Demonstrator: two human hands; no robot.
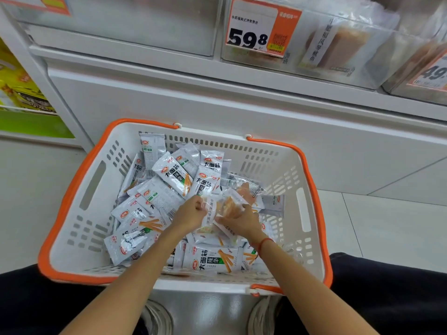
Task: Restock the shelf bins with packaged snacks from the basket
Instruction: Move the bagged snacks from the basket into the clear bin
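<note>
A white basket (302, 213) with an orange rim stands on the floor below me, holding several grey snack packets (174, 176). Among them lie clear packets with orange-brown contents (246, 189). Both my hands are inside the basket at its middle. My left hand (191, 212) pinches the left edge of a clear packet (227, 205). My right hand (238, 220) grips the same packet from the right and below. Above, a clear shelf bin (338, 47) holds similar clear packets behind a price tag (256, 27).
The white shelf base (217, 102) rises right behind the basket. Another clear bin (121, 22) stands at the upper left, and one with a price tag (430, 71) at the far right. Yellow-green packaging (21, 93) sits at the left. My knees and shoes frame the basket.
</note>
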